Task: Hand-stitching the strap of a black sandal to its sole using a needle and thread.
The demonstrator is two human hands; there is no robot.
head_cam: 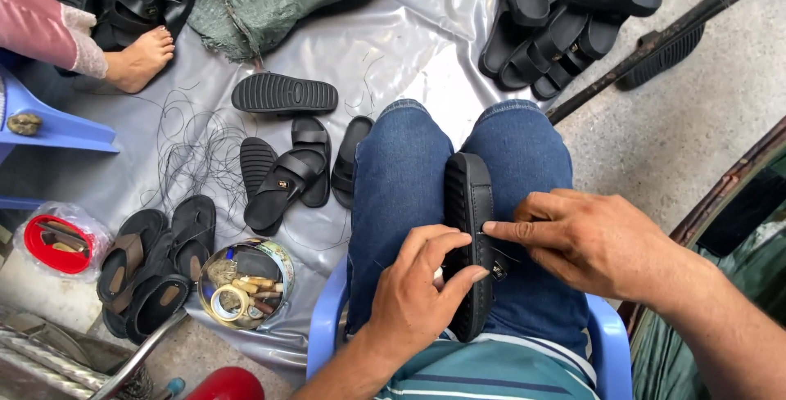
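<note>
Clearly, the black ridged rubber sandal sole [468,228] stands on edge between the knees; left hand [417,293] pinches its near side, right hand [589,240] fingertips press opposite; steady grip seems best.

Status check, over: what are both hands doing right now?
Left hand grips black sandal clamped between knees. Right hand pinches its edge. Nothing in the way.

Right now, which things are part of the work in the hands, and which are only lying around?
In hand:
- black sandal, held on edge between the knees
- left hand, gripping its sole
- right hand, fingers pinching at its side

Lying about:
- round tin of small tools
- upturned sole
- sandal pile
- loose black thread
</note>
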